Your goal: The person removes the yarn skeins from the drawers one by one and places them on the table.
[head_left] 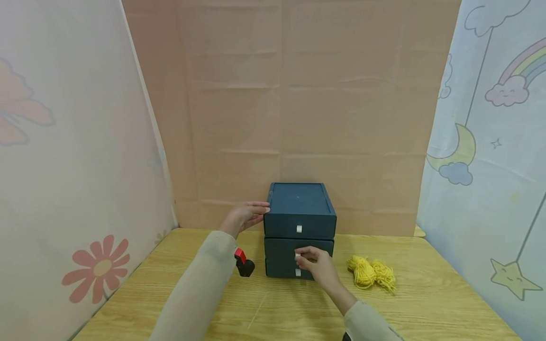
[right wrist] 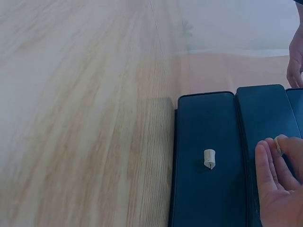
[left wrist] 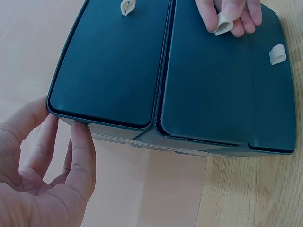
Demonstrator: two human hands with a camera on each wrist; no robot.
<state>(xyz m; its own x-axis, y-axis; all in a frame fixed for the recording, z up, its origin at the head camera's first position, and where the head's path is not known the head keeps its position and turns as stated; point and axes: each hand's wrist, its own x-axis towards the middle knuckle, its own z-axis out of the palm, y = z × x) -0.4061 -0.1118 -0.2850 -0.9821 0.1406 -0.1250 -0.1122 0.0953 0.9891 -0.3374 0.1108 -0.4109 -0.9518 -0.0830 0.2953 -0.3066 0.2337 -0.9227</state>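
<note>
A dark teal box of three drawers (head_left: 298,208) stands at the back of the wooden table (head_left: 426,303); each drawer front has a small white pull tab. My left hand (head_left: 256,211) lies with straight fingers against the box's upper left side; in the left wrist view its fingertips (left wrist: 81,135) touch the box's edge. My right hand (head_left: 304,259) pinches the middle drawer's tab (left wrist: 222,23) between thumb and fingers. The top tab (head_left: 299,229) and bottom tab (right wrist: 209,158) hang free.
A bundle of yellow yarn (head_left: 370,272) lies on the table right of the box. A small red and black object (head_left: 243,264) sits left of it, beside my left sleeve. Patterned cloth panels (head_left: 77,166) close in the table on three sides.
</note>
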